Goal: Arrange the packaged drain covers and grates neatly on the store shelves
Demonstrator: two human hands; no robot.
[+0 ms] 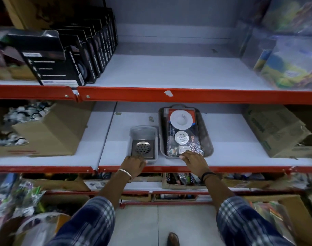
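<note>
While both arms in checked sleeves reach forward, the left hand (pixel 134 164) rests with fingers curled on the front rim of a small clear tray (pixel 132 134); inside it lies a square metal grate (pixel 143 148). The right hand (pixel 193 159), fingers slightly apart, presses the near end of a packaged drain cover (pixel 182 130) lying in a longer grey tray (pixel 207 139) just beside. Both trays stand on the middle shelf (pixel 231 137). Behind them, the shelf is bare.

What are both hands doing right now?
Left hand: resting on the near edge of the small tray, grip unclear.
Right hand: fingers spread on the plastic-wrapped drain covers, not gripping.
</note>
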